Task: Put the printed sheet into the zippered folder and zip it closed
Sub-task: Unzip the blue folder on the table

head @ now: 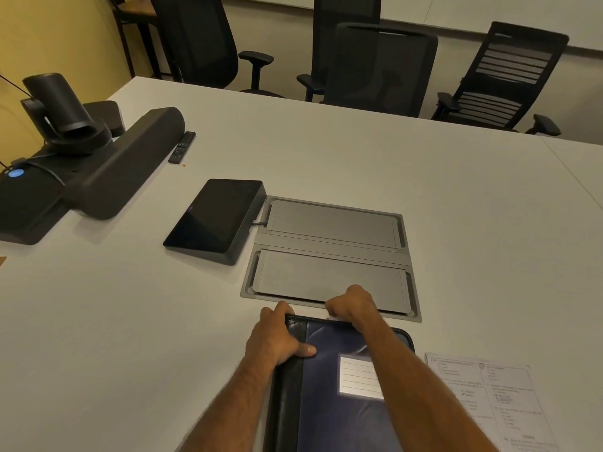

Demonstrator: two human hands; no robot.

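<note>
You have a folder [329, 386] of dark blue cloth with a slight sheen, edged in black, carrying a glossy clear label pocket [359, 376]. Beside it lies a matt white paper sheet [499, 396] with print. The table [98, 321] is smooth and matt. Its grey hatch [329, 256] looks like brushed metal. The tablet [212, 216] has a glossy black screen.

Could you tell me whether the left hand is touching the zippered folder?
Touching: the head view shows the left hand gripping the zippered folder at its far left corner, thumb on top.
</note>
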